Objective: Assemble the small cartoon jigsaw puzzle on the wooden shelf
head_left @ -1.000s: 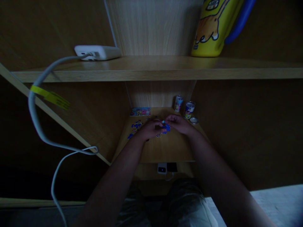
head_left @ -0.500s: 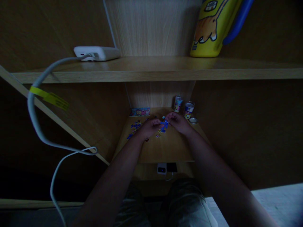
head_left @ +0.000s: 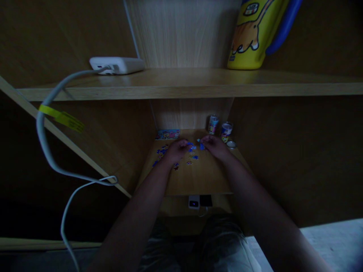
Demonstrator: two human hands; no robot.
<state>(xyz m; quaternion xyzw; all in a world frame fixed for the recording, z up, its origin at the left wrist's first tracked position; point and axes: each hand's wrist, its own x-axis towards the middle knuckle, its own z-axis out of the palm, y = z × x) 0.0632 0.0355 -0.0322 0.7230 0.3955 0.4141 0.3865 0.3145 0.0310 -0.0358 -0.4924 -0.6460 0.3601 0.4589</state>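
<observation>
My left hand pinches a small cluster of blue jigsaw puzzle pieces above the wooden board. Facing it, a short gap away, my right hand has its fingers closed on a blue puzzle piece. A light-blue piece shows just by the right fingertips; whether they touch it I cannot tell. Several loose pieces lie left of my left hand, partly hidden by it. Nearer me are a blue-and-yellow piece, a pale piece and dark pieces.
A colourful picture card is at the back left. Two cartoon-printed cans and a round lid stand back right. The upper shelf edge carries a white power bank with a hanging cable and a yellow mug.
My hands have moved apart. The blue pieces between them are now separate, a cluster in the left hand and one piece in the right. The blue-and-yellow piece shows on the board.
</observation>
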